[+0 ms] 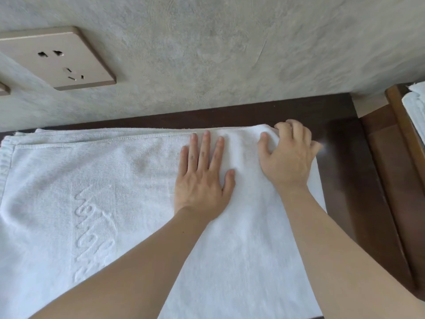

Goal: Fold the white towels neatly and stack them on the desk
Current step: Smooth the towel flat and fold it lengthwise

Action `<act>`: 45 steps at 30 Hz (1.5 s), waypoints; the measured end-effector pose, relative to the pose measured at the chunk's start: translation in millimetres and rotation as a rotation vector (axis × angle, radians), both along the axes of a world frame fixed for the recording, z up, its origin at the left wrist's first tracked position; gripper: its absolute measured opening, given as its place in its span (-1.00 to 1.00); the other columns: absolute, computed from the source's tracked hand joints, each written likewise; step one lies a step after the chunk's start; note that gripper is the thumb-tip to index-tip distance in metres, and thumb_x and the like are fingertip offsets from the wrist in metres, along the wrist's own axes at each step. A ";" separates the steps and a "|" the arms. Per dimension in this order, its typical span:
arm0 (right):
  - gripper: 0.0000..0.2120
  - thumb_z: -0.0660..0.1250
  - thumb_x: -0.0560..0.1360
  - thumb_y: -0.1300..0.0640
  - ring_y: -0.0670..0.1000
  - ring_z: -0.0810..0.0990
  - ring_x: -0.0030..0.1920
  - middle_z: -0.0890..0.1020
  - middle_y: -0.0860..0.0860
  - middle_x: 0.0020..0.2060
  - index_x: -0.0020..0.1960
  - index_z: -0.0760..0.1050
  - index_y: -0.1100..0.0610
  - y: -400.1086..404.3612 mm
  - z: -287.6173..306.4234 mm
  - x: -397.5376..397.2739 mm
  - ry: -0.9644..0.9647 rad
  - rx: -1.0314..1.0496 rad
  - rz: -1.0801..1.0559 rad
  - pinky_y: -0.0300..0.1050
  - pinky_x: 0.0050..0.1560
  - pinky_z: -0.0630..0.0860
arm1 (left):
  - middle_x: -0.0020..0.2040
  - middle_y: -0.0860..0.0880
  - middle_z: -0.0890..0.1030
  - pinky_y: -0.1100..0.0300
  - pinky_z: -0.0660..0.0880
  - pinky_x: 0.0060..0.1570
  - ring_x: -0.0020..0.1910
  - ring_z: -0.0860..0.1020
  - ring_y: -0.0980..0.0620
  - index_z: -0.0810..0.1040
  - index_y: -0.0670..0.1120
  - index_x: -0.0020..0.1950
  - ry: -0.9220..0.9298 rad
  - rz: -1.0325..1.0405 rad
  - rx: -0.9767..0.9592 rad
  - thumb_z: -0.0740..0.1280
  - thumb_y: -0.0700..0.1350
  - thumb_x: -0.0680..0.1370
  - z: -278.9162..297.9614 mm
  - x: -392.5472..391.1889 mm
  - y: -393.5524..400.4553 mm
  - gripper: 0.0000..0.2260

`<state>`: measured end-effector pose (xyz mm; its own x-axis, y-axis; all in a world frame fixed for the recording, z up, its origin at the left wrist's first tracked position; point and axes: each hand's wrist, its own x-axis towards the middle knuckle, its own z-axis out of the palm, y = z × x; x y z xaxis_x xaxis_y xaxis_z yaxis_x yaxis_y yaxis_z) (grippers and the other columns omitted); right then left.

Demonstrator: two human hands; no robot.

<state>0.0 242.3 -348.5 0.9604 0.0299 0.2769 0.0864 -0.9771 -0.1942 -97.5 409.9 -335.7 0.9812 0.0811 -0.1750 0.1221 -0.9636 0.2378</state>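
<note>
A white towel (92, 203) with raised lettering lies spread across the dark wooden desk (340, 162), its far hem running along the wall. My left hand (202, 178) rests flat on it, palm down, fingers apart. My right hand (287, 153) sits at the towel's far right corner, fingers curled over the folded edge and pinching the cloth. Both forearms reach in from the bottom of the view and cover part of the towel.
A grey textured wall (218, 54) rises right behind the desk, with a beige power socket (59, 58) at upper left. At the right stands a lighter wooden piece (395, 143) with more white cloth (416, 104) on it.
</note>
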 end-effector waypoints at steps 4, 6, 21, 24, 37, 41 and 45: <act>-0.61 0.22 0.55 -0.23 0.14 0.45 -0.04 0.52 0.04 -0.08 -0.05 0.50 0.11 -0.3 1.8 0.9 0.026 -0.007 0.016 0.10 -0.03 0.32 | 0.64 -0.06 -0.25 -0.06 -0.24 0.58 0.60 -0.30 -0.08 -0.24 0.02 0.64 -0.007 -0.004 0.010 -0.12 0.24 0.65 -1.9 2.3 0.0 -0.36; -0.56 0.19 0.53 -0.31 0.11 0.43 -0.10 0.49 -0.01 -0.19 -0.14 0.46 0.09 0.0 6.7 0.9 0.075 -0.012 0.031 0.07 -0.06 0.29 | 0.65 -0.06 -0.21 -0.06 -0.23 0.58 0.61 -0.28 -0.08 -0.20 0.02 0.65 -0.010 0.003 0.007 -0.08 0.24 0.64 -1.9 2.8 0.4 -0.36; -0.38 0.30 0.52 -0.29 0.13 0.34 -0.49 0.29 -0.02 -0.53 -0.48 0.22 0.11 -15.6 14.7 55.5 0.060 -0.042 0.056 -0.18 -0.38 0.07 | 0.65 -0.07 -0.10 -0.01 -0.14 0.59 0.63 -0.16 -0.01 -0.08 0.07 0.65 -0.061 -0.038 -0.017 -0.05 0.21 0.66 -5.8 2.4 1.3 -0.41; -0.53 0.26 0.55 -0.26 0.18 0.51 -0.17 0.53 0.09 -0.25 -0.22 0.47 0.15 -13.5 3.4 53.2 0.007 -0.026 0.004 0.04 -0.12 0.34 | 0.65 -0.08 -0.07 -0.02 -0.13 0.59 0.63 -0.15 -0.02 -0.04 0.06 0.65 -0.062 -0.029 -0.011 -0.03 0.22 0.65 -6.8 2.4 1.1 -0.40; -0.36 -0.14 0.62 -0.32 0.11 -0.11 0.63 0.03 0.05 0.64 0.64 0.02 -0.11 -24.6 5.5 6.3 0.405 -0.141 0.070 0.30 0.56 -0.16 | 0.65 -0.04 -0.17 -0.07 -0.21 0.58 0.62 -0.21 -0.03 -0.17 0.09 0.65 -0.029 -0.024 0.030 -0.06 0.27 0.61 -5.8 4.5 -1.3 -0.35; -0.35 -0.11 0.63 -0.29 0.14 -0.18 0.63 -0.08 0.05 0.64 0.65 -0.05 -0.06 4.9 15.9 -22.1 0.384 -0.069 0.112 0.32 0.55 -0.25 | 0.65 -0.04 -0.19 -0.07 -0.22 0.57 0.62 -0.24 -0.02 -0.18 0.09 0.65 -0.021 -0.014 0.026 -0.09 0.28 0.62 -4.8 4.2 -1.3 -0.35; -0.41 -0.11 0.65 -0.23 0.07 -0.15 0.63 -0.07 0.01 0.64 0.65 -0.06 -0.13 4.2 5.1 -69.1 0.407 -0.127 0.263 0.22 0.59 -0.13 | 0.65 -0.02 -0.21 -0.07 -0.23 0.57 0.61 -0.26 -0.01 -0.20 0.11 0.64 -0.024 -0.011 0.018 -0.13 0.30 0.61 -3.7 3.2 -2.3 -0.35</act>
<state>-69.1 246.5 -343.4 0.9453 0.2947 -0.1399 0.2750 -0.9506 -0.1441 -94.3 407.7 -339.4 0.9860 0.0732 -0.1500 0.1059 -0.9690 0.2233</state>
